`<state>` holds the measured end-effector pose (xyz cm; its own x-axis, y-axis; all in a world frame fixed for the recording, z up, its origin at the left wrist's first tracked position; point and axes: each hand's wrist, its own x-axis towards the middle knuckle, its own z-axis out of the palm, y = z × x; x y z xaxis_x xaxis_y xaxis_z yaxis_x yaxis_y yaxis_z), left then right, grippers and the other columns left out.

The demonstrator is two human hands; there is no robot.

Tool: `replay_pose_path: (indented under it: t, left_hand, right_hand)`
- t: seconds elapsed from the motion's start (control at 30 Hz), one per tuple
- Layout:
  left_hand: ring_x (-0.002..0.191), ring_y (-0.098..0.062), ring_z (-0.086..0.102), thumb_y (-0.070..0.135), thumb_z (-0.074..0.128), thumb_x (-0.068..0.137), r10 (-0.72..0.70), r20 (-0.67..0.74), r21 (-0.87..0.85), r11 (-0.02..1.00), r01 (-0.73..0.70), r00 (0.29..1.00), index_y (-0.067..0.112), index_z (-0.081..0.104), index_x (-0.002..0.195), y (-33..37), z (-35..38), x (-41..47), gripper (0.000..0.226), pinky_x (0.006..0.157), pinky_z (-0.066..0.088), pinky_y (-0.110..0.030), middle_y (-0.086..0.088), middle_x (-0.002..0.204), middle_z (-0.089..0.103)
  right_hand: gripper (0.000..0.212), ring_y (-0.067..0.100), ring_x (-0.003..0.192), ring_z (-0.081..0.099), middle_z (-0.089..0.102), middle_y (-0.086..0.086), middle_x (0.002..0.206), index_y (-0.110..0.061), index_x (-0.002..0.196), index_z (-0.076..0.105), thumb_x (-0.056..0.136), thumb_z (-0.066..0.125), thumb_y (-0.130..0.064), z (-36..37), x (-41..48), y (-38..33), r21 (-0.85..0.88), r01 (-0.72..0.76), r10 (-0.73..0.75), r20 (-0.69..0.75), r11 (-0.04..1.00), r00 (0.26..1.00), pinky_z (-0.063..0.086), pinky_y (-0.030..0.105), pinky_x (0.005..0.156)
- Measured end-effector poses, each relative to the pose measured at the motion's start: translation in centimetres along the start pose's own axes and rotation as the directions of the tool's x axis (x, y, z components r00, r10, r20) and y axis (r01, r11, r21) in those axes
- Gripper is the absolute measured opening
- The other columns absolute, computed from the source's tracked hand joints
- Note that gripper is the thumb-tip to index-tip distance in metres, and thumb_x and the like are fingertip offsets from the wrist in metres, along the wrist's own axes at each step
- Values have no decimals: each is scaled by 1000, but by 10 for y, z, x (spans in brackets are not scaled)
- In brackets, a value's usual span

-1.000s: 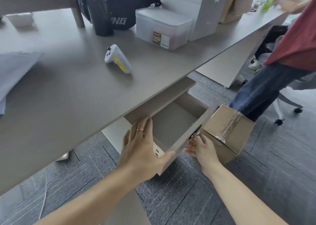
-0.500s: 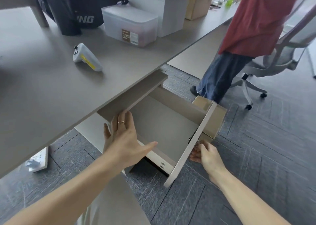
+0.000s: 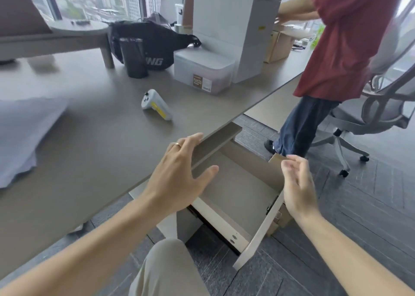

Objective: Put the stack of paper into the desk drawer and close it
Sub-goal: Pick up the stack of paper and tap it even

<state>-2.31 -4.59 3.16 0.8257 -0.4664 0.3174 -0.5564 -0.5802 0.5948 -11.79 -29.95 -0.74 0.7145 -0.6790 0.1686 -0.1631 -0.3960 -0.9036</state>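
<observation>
Paper stack (image 3: 24, 136) lies blurred at desk's (image 3: 89, 160) far left, prob. loose sheets. Left hand (image 3: 177, 176) spread flat at desk edge, holding nothing; drawer (image 3: 235, 196) pulled out beneath, w/ right hand (image 3: 297, 183) loosely uncurled above its front, also holding nothing.

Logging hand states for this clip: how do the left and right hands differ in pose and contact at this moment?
The left hand lies palm down with fingers spread over the desk edge above the drawer; the right hand is raised beside the drawer's front panel, turned edge-on with fingers loosely curled. The left wears a ring; none shows on the right. Both are empty, and the stack of paper lies untouched at the desk's left.
</observation>
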Motion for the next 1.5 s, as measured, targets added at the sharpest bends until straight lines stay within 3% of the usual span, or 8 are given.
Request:
replay_pose_path:
  t: [0.23, 0.37, 0.73, 0.9, 1.1, 1.2, 1.3, 1.5]
  left_hand:
    - [134, -18, 45, 43, 64, 91, -140, -345, 55, 984, 169, 928, 28, 49, 143, -73, -139, -16, 57, 103, 35, -27, 5, 141, 54]
    - [135, -26, 42, 41, 65, 91, -260, -472, 133, 924, 359, 843, 24, 49, 144, -144, -224, -72, 58, 111, 35, -40, -2, 145, 51]
    - [154, -34, 18, 78, 38, 85, -797, -545, 51, 278, 959, 260, 16, 24, 158, -311, -374, -270, 97, 122, 18, -48, -17, 165, 25]
    - [158, -24, 8, 89, 22, 78, -813, -473, 87, 340, 936, 339, 22, 12, 163, -328, -367, -263, 109, 126, 4, -45, -4, 171, 15]
    - [144, -27, 39, 73, 52, 85, -940, -186, -646, 336, 685, 286, 23, 36, 156, -324, -408, -209, 88, 109, 29, -35, 1, 157, 41]
    - [123, -30, 53, 54, 64, 89, -972, -92, -823, 197, 533, 217, 13, 57, 115, -324, -428, -195, 48, 106, 43, -40, -6, 131, 54]
    - [96, -27, 59, 50, 69, 86, -980, -38, -848, 135, 513, 196, 11, 57, 99, -329, -429, -184, 43, 77, 52, -34, -12, 111, 60]
    - [122, -27, 51, 46, 71, 85, -923, -191, -507, 385, 771, 335, 10, 40, 145, -342, -395, -164, 77, 103, 40, -34, -4, 143, 50]
  right_hand:
    - [35, 14, 112, 58, 59, -4, 126, -25, 130, 51, 99, 49, -43, 140, 0, -149, 34, 345, -342, 256, 938, 904, 45, 30, 93]
    - [30, 19, 111, 63, 62, -7, 116, -21, 120, 57, 97, 55, -39, 240, -40, -210, 141, 402, -424, 399, 905, 813, 44, 13, 78]
    - [111, 37, 142, 42, 46, 15, 155, -18, 161, 21, 74, 63, -74, 428, -123, -276, -258, 329, -10, 773, 908, 635, 38, 46, 114]
    - [122, 35, 147, 34, 42, 13, 157, -19, 161, 19, 65, 87, -51, 454, -129, -278, -254, 369, -51, 760, 894, 647, 34, 44, 117]
    - [117, 26, 113, 64, 66, 1, 127, -30, 139, 37, 38, 94, -47, 482, -120, -292, -182, 314, -28, 827, 932, 562, 53, 45, 96]
    - [117, 28, 104, 70, 73, 4, 114, -20, 145, 36, 47, 98, -34, 487, -121, -307, -141, 234, -2, 853, 962, 522, 56, 47, 94]
    - [136, 29, 105, 71, 74, 4, 115, -8, 155, 27, 42, 99, -30, 496, -131, -317, -113, 174, 22, 889, 978, 457, 56, 49, 96]
    - [123, 24, 116, 64, 64, 5, 139, -4, 160, 19, 64, 94, -19, 515, -150, -328, -38, 81, 8, 941, 996, 339, 47, 35, 100]
